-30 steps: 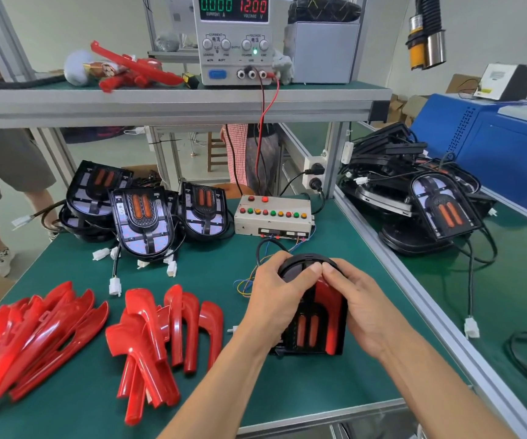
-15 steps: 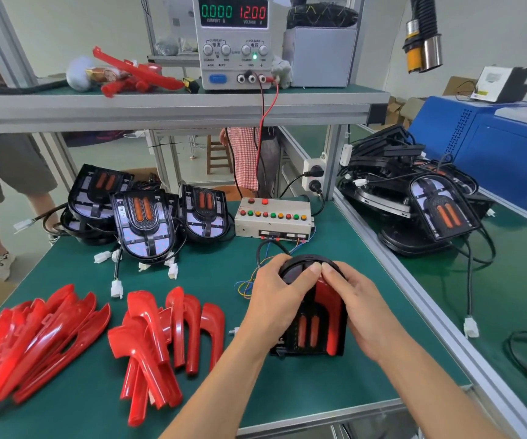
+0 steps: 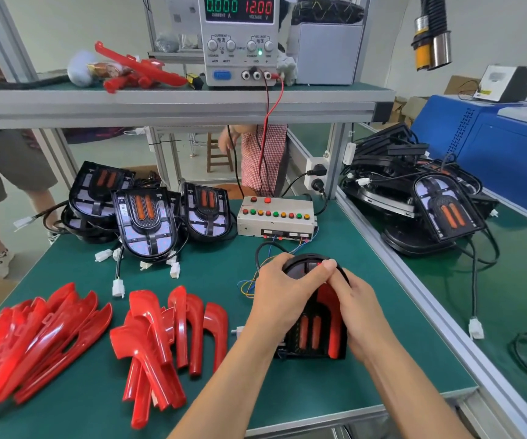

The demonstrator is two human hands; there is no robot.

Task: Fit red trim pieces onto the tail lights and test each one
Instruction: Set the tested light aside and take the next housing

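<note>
Head view: one tail light (image 3: 311, 331) is held on the green mat (image 3: 382, 359) near the front edge, gripped by the left hand (image 3: 279, 297) and right hand (image 3: 362, 315). A red trim piece (image 3: 330, 312) is being pressed in. Even thumb pressure along the arch is advised before testing at the button box (image 3: 275, 218).

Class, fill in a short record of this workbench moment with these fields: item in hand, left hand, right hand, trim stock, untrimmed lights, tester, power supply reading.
item in hand: tail light on the green mat, red trim piece on its right side
left hand: left hand grips the light's left and top edge
right hand: right hand grips the right edge, over the trim
trim stock: loose red trims lying left of the light
untrimmed lights: bare tail lights at the back left
tester: button box behind the light
power supply reading: power supply shows 0.000 A, 12.00 V
</note>
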